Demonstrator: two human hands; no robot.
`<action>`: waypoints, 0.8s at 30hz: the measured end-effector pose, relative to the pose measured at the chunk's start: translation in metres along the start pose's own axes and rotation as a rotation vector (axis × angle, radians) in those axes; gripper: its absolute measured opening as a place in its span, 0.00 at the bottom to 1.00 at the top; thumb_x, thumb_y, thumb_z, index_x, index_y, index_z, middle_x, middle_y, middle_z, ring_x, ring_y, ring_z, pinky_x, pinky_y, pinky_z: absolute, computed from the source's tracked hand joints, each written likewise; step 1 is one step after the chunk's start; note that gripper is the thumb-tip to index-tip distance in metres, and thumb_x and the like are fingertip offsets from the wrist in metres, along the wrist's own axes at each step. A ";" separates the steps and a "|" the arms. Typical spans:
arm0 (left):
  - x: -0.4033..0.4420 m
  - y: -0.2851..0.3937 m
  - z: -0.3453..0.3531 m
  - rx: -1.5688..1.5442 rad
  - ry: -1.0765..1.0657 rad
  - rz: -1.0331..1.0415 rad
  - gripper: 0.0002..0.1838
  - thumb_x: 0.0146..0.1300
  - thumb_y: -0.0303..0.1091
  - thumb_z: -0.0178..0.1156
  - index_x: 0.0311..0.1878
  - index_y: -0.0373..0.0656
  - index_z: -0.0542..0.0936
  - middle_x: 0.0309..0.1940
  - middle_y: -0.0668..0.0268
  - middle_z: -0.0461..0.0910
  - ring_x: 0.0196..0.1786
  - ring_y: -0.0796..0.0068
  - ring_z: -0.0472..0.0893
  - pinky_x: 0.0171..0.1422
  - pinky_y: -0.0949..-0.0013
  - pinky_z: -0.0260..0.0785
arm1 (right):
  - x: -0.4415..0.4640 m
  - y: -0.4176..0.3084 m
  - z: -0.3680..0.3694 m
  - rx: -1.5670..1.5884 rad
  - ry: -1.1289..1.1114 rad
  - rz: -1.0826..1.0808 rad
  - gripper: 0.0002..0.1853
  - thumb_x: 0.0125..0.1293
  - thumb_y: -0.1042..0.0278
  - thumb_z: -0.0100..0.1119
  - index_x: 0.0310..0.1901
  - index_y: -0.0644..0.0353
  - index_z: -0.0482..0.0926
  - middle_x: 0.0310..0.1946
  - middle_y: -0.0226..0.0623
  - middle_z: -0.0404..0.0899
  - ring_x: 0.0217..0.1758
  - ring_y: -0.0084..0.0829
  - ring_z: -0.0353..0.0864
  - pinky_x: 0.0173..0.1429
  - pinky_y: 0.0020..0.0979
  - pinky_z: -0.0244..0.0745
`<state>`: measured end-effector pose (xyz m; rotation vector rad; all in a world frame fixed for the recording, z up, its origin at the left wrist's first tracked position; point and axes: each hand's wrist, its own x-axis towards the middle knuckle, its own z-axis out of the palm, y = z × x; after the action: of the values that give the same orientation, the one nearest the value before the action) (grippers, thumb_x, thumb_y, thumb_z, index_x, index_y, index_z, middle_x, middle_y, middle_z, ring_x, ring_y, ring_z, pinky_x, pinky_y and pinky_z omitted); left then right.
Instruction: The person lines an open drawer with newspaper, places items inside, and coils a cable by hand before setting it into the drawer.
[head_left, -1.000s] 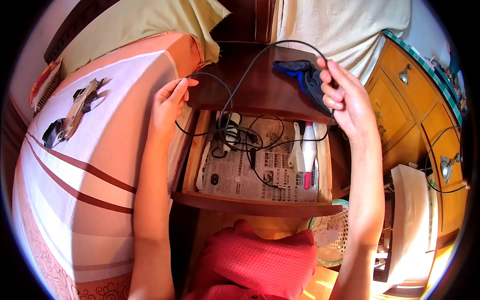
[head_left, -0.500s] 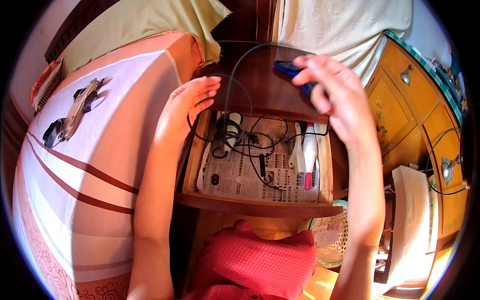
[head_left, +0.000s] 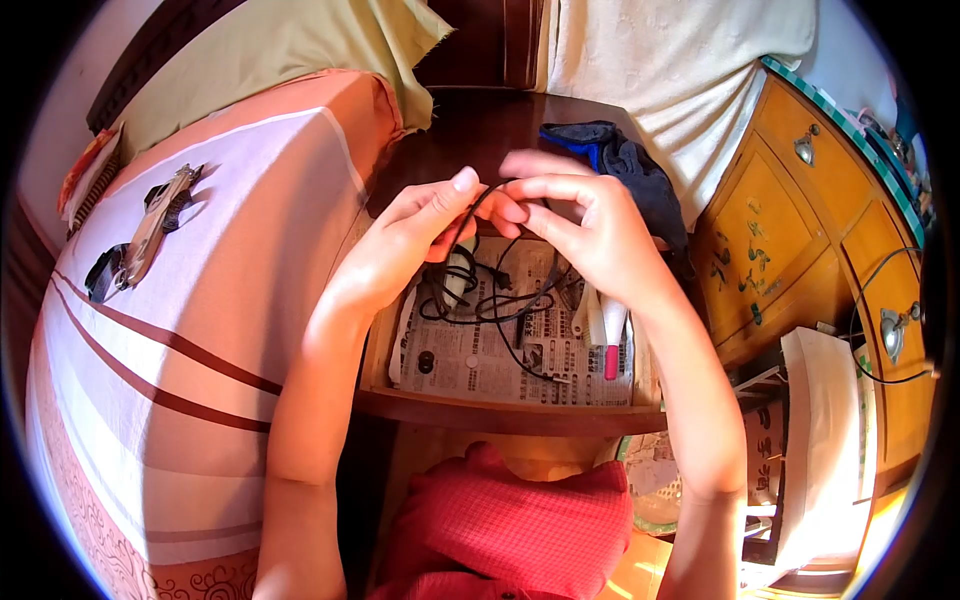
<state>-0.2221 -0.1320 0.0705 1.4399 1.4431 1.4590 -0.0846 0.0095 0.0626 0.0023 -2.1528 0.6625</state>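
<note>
My left hand (head_left: 415,225) and my right hand (head_left: 580,215) meet above the pulled-out drawer. A black cable (head_left: 466,222) runs up into the fingers of both hands, which are closed around it. More of the cable lies in loops over the drawer's newspaper lining (head_left: 450,355). Its thin end rests near the drawer's front. Beside the loops, a white device (head_left: 458,275) is partly covered by cable. To the right lie a pale brush (head_left: 594,322) and a white bottle with a pink end (head_left: 612,350), both partly hidden by my right forearm.
A dark cloth with blue (head_left: 635,160) lies on the brown cabinet top (head_left: 470,125). The bed (head_left: 215,370) on the left carries a strap-like item (head_left: 155,225). A yellow cupboard (head_left: 770,230) stands right. Below the drawer is a perforated basket (head_left: 655,500).
Both hands have come together over the drawer, the right moving left and down. The right hand's fingers have closed on the cable. The dark cloth is now more exposed.
</note>
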 end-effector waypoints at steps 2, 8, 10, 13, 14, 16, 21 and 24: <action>0.000 -0.001 0.000 -0.007 0.043 0.043 0.22 0.72 0.47 0.42 0.45 0.39 0.80 0.33 0.70 0.80 0.26 0.89 0.61 0.29 0.83 0.51 | 0.000 0.001 -0.009 0.570 -0.260 0.323 0.12 0.61 0.77 0.59 0.47 0.70 0.78 0.39 0.37 0.82 0.44 0.23 0.80 0.51 0.25 0.75; -0.002 -0.014 -0.036 -0.282 0.435 0.223 0.14 0.69 0.36 0.51 0.52 0.40 0.78 0.40 0.70 0.81 0.24 0.93 0.59 0.25 0.86 0.50 | -0.019 0.013 -0.049 0.448 -0.232 0.485 0.11 0.59 0.75 0.62 0.44 0.66 0.81 0.34 0.31 0.81 0.36 0.18 0.78 0.43 0.20 0.74; -0.004 -0.019 -0.042 -0.381 0.717 0.282 0.13 0.69 0.32 0.51 0.52 0.40 0.78 0.42 0.70 0.81 0.24 0.93 0.59 0.24 0.87 0.50 | -0.028 0.018 -0.061 0.414 -0.169 0.517 0.10 0.59 0.76 0.62 0.43 0.65 0.81 0.35 0.32 0.82 0.37 0.19 0.79 0.44 0.21 0.75; -0.015 -0.036 -0.060 0.231 0.665 -0.007 0.11 0.64 0.31 0.57 0.48 0.43 0.81 0.45 0.63 0.80 0.34 0.85 0.72 0.32 0.79 0.65 | -0.038 0.030 -0.070 0.494 -0.069 0.528 0.09 0.58 0.78 0.61 0.42 0.65 0.82 0.38 0.34 0.82 0.39 0.21 0.80 0.47 0.23 0.75; -0.014 -0.041 -0.052 0.230 0.663 -0.008 0.11 0.64 0.31 0.57 0.48 0.43 0.81 0.45 0.63 0.80 0.34 0.85 0.72 0.32 0.79 0.65 | -0.039 0.030 -0.069 0.505 -0.071 0.506 0.09 0.58 0.79 0.61 0.41 0.65 0.82 0.37 0.34 0.82 0.39 0.21 0.80 0.47 0.23 0.75; -0.006 -0.042 -0.022 0.993 0.693 0.342 0.13 0.54 0.29 0.64 0.44 0.45 0.82 0.50 0.52 0.76 0.55 0.50 0.73 0.59 0.58 0.64 | -0.038 0.027 -0.063 0.520 -0.100 0.461 0.08 0.58 0.80 0.61 0.40 0.66 0.82 0.37 0.35 0.82 0.39 0.22 0.80 0.47 0.23 0.76; 0.023 -0.034 0.019 0.177 -0.008 0.263 0.09 0.63 0.31 0.57 0.43 0.37 0.80 0.37 0.64 0.80 0.35 0.77 0.77 0.36 0.76 0.65 | -0.029 0.018 -0.046 0.599 -0.178 0.495 0.06 0.55 0.84 0.61 0.35 0.67 0.81 0.39 0.39 0.81 0.37 0.24 0.80 0.45 0.25 0.77; 0.021 -0.022 0.017 0.152 -0.147 -0.025 0.10 0.68 0.32 0.52 0.43 0.37 0.80 0.32 0.70 0.77 0.29 0.88 0.71 0.30 0.82 0.61 | -0.030 0.018 -0.044 0.641 -0.133 0.473 0.06 0.54 0.84 0.62 0.35 0.67 0.81 0.40 0.39 0.80 0.38 0.25 0.80 0.45 0.25 0.77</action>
<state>-0.2162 -0.1033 0.0522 1.5804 1.5000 1.2236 -0.0375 0.0385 0.0534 -0.1250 -1.9820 1.6429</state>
